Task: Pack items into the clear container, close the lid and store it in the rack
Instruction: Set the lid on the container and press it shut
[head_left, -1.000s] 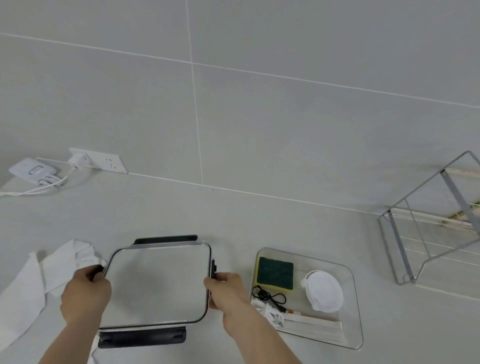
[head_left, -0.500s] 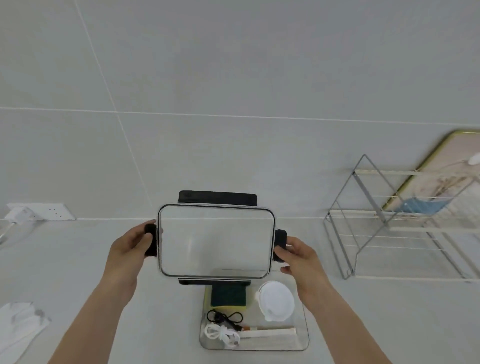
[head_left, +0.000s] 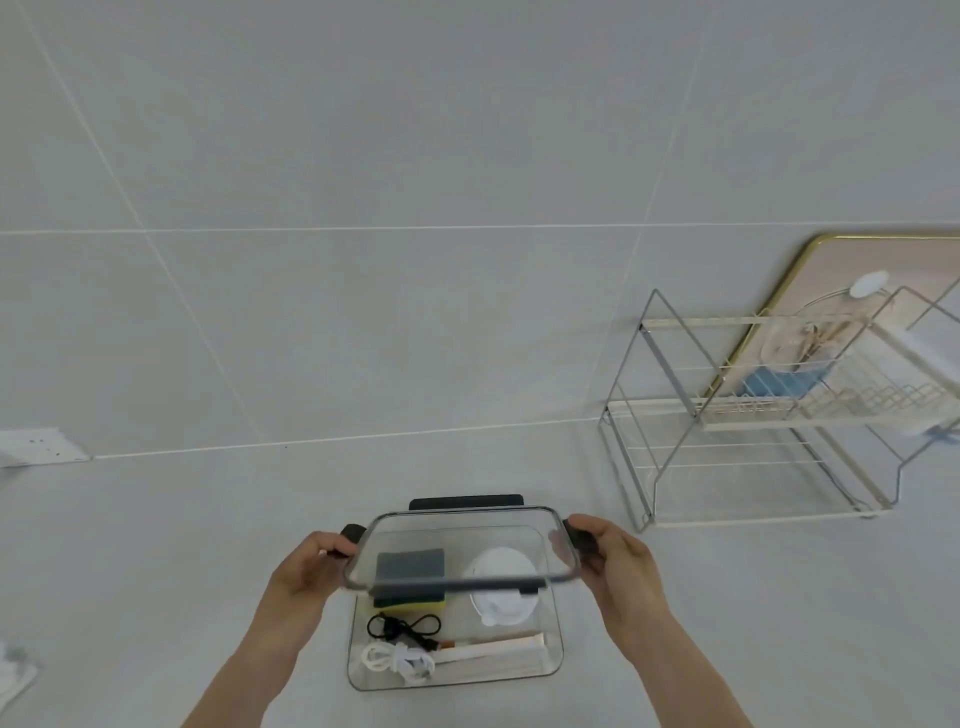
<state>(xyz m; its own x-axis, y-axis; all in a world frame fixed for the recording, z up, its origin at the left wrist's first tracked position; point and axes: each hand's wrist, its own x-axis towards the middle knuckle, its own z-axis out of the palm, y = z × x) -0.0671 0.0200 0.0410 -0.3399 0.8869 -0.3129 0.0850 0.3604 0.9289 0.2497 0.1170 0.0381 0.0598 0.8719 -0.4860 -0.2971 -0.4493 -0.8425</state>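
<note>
The clear container (head_left: 556, 644) stands on the white counter in front of me. Inside lie a green and yellow sponge (head_left: 410, 600), a round white lid-like piece (head_left: 501, 605), a black cable (head_left: 402, 626), a coiled white cable (head_left: 397, 662) and wrapped chopsticks (head_left: 491, 652). Both hands hold the clear lid (head_left: 460, 540) with black clips just above the container's far half, tilted toward me. My left hand (head_left: 311, 566) grips its left clip, my right hand (head_left: 613, 558) its right clip.
A two-tier wire rack (head_left: 753, 431) stands to the right against the tiled wall, with a gold-framed picture (head_left: 883, 291) behind it. A wall socket (head_left: 36, 444) is at the far left. A bit of white cloth (head_left: 13, 675) lies at the left edge.
The lid has travelled from the counter on the left, up over the container, and now sits lower and flatter above it. My view has swung right toward the rack.
</note>
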